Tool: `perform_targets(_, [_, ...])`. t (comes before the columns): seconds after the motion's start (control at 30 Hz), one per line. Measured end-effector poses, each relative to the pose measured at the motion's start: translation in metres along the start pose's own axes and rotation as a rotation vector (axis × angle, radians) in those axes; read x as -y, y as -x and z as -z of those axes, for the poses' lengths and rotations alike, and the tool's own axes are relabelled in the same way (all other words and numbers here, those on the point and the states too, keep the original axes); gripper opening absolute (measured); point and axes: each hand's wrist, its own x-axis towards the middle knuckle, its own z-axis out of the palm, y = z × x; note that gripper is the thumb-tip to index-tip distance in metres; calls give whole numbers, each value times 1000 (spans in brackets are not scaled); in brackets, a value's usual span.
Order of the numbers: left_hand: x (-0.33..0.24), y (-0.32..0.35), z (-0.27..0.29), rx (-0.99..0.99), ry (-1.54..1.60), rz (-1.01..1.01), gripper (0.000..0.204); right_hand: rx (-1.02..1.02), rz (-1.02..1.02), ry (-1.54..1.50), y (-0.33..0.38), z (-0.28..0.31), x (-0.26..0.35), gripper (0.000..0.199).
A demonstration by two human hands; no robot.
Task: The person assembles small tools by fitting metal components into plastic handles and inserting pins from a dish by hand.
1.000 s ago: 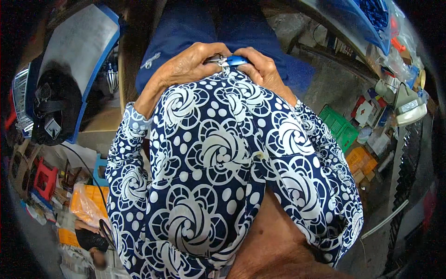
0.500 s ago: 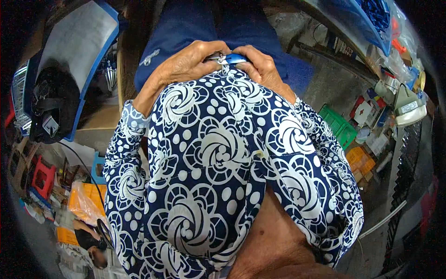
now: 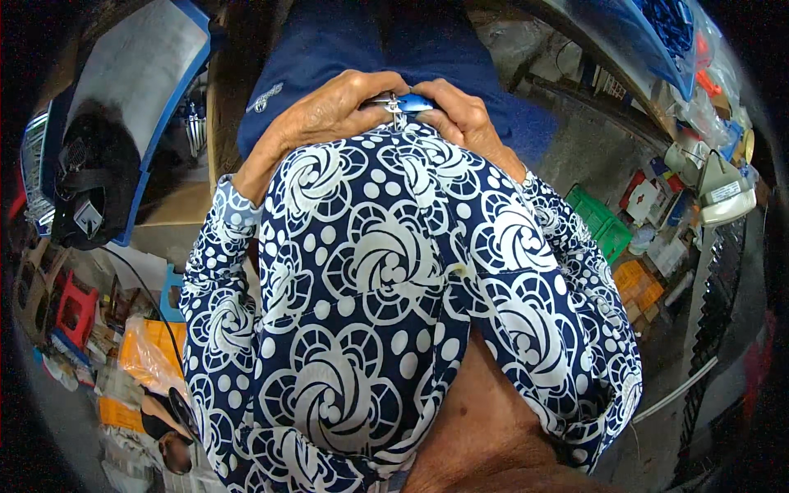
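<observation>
Left hand [image 3: 333,111]: curled over the top of the patterned shirt [image 3: 386,279], fingers bent and closed, tips pinching the silver end of a small blue and silver object [image 3: 403,103]. Right hand [image 3: 460,115]: just beside the left hand, fingers likewise folded shut, tips meeting the blue end of the same object. Small blue and silver object: held between both hands at the upper edge of the shirt, mostly hidden by the fingers; kind not discernible. Patterned shirt: navy with white swirls and dots, filling the middle of the view. Blue trousers [image 3: 345,49]: directly above the hands and the shirt. Black bag [image 3: 86,185]: well to the left of the shirt, lying on a grey board with a blue edge [image 3: 136,62]. Red stool [image 3: 78,308]: left of the shirt, lower down. Orange plastic bag [image 3: 140,353]: near the shirt's left sleeve. Green crate [image 3: 600,226]: right of the shirt, on the floor. Orange boxes [image 3: 637,287]: just below the green crate. Blue tray [image 3: 649,37]: far upper right of the shirt.
</observation>
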Motion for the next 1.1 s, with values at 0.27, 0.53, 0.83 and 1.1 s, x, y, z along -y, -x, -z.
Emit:
perform_targets(0.27, [0,3,-4,-5,-45,27,28,-59,-29,86,7,-2,8,19])
perform_targets(0.53, [-1,2,-6,-9,-32,53,28,-60,-24,88,8,0,6,19])
perform_targets(0.83, [-6,-1,-7,-11,-25,70,28,-66,-35,87,9,3,7,19])
perform_targets(1.1, [1,-3,-11,-9,-15,70,31,-81,-27,102,10,4,3,19])
